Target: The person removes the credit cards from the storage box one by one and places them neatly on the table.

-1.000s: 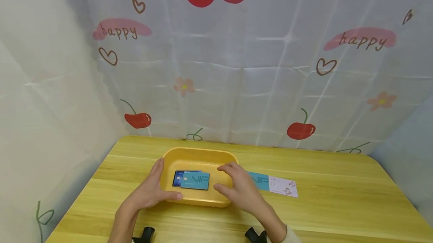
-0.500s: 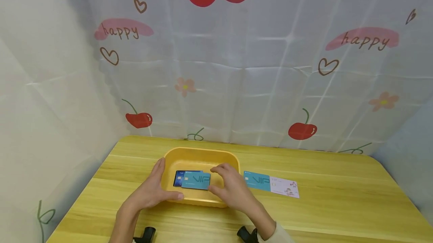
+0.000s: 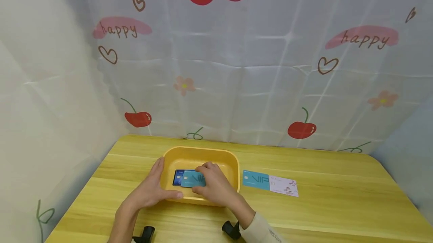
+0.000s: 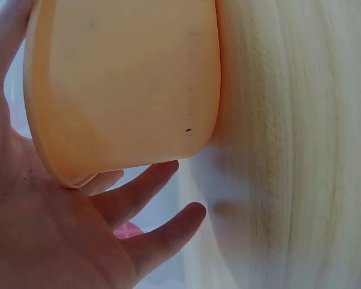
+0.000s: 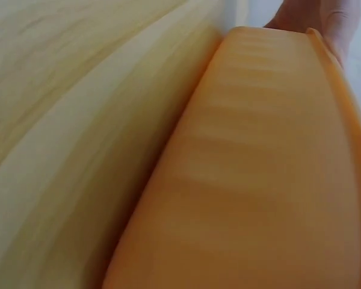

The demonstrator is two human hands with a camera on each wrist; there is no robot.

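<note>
Top teal card lies inside the tray, overlapping the right part of a blue card; its right end is partly hidden by the fingers. Right grip is over that end, curled and part-way spread, fingertips by the far long edge, thumb by the near one. I cannot tell if they touch it; the right wrist view gives only the tray's outer wall.

Judged step: getting hold of this card. For a clean take I should meet both long edges squarely, close gently, and raise one edge first. A thin card probably sits close to what is beneath it, so pressing down could drag the blue one along.

Yellow tray: left grip clasps its left end, thumb on the near rim, fingers at the outer wall. Light steady pressure should suffice.

Right of the tray, on the wooden surface, another teal card lies against a pale flowered card; both well away from my fingers.
</note>
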